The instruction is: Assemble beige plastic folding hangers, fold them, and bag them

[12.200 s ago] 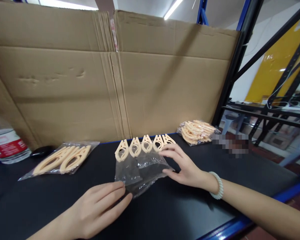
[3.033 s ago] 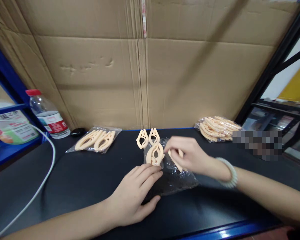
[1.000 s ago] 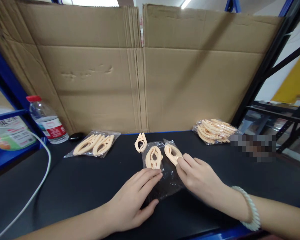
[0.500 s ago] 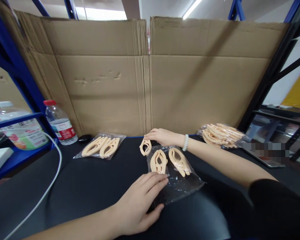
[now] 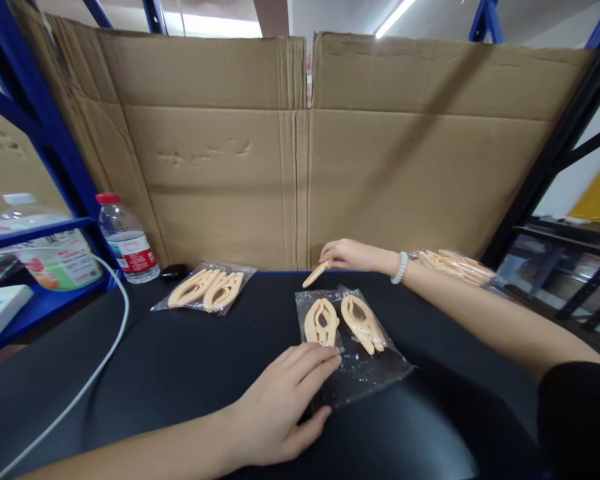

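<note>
Beige clips lie in a clear plastic bag (image 5: pixel 370 380) on the black table, in two groups: one on the left (image 5: pixel 321 320) and one on the right (image 5: pixel 363 322). My left hand (image 5: pixel 285 403) rests over the bag's lower left part, fingertips on the lower end of the left group, thumb apart from the fingers. Above and behind the bag, my right hand (image 5: pixel 347 256) pinches one loose beige clip (image 5: pixel 315 274), seen nearly edge-on. A pale bead bracelet (image 5: pixel 400 267) is on the right wrist.
Another bag of clips (image 5: pixel 205 288) lies at the back left, beside a red-capped bottle (image 5: pixel 133 247). More bagged clips (image 5: pixel 455 265) are partly behind my right forearm. A white cable (image 5: pixel 123 320) curves along the left. Cardboard (image 5: pixel 220 180) stands behind the table.
My right hand has lifted the loose clip up and to the right, turning it from face-on to nearly edge-on. My left hand stays on the bag. The view has shifted slightly.
</note>
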The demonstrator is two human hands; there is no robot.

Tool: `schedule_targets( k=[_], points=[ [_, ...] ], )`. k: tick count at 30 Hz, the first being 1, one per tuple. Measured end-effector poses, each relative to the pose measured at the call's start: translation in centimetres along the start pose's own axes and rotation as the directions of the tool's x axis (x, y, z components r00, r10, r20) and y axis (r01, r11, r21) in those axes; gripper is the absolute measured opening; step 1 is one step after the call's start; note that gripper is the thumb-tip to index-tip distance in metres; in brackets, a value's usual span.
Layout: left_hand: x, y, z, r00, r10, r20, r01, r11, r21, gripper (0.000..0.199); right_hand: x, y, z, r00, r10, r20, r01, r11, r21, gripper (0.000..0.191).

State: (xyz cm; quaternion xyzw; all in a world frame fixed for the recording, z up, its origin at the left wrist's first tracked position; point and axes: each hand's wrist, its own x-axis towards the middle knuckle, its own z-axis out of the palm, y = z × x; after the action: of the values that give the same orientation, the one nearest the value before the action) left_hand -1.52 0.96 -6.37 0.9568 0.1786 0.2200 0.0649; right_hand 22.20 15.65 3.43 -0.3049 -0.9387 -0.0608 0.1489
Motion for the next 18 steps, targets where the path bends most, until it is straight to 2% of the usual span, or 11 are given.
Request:
schedule_targets(
  k=[2, 3, 5, 8, 9, 11, 14, 18],
  points=[
    [0.0, 0.0, 0.1, 1.0, -0.004, -0.016, 0.004, 1.0, -0.004, 0.059, -2.9, -1.2, -1.8, 0.993, 0.05, -0.104, -0.051, 0.999, -0.005, 0.048],
    [0.1, -0.1, 0.1, 1.0, -0.007, -0.022, 0.006, 1.0, -0.003, 0.06, -4.5, -2.2, -2.6, 0.984, 0.074, -0.164, -0.076, 0.997, -0.006, 0.055],
    [0.0, -0.1, 0.1, 0.999, -0.005, -0.034, 0.005, 1.0, 0.001, 0.061, -7.9, -4.6, -3.7, 0.96, 0.106, -0.259, -0.112, 0.994, -0.008, 0.045],
    [-0.1, -0.1, 0.2, 0.998, -0.006, -0.065, 0.006, 1.0, 0.007, 0.065, -12.9, -9.2, -4.0, 0.923, 0.092, -0.374, -0.109, 0.994, -0.025, 0.016],
    [-0.1, -0.1, 0.2, 0.997, -0.01, -0.076, 0.011, 1.0, 0.011, 0.066, -14.3, -10.9, -3.8, 0.918, 0.074, -0.39, -0.094, 0.995, -0.034, 0.012],
    [-0.2, -0.1, 0.4, 0.996, -0.019, -0.086, 0.022, 0.999, 0.026, 0.069, -16.4, -14.0, -2.9, 0.936, 0.063, -0.346, -0.089, 0.994, -0.06, 0.014],
    [-0.2, -0.1, 0.5, 0.996, -0.026, -0.082, 0.029, 0.999, 0.041, 0.071, -17.1, -16.8, -1.2, 0.937, 0.0, -0.349, -0.072, 0.978, -0.194, 0.026],
    [0.0, 0.0, 0.4, 0.995, -0.032, -0.093, 0.035, 0.999, 0.025, 0.072, -14.6, -16.4, 0.9, 0.935, -0.138, -0.328, 0.028, 0.948, -0.317, 0.033]
  ],
)
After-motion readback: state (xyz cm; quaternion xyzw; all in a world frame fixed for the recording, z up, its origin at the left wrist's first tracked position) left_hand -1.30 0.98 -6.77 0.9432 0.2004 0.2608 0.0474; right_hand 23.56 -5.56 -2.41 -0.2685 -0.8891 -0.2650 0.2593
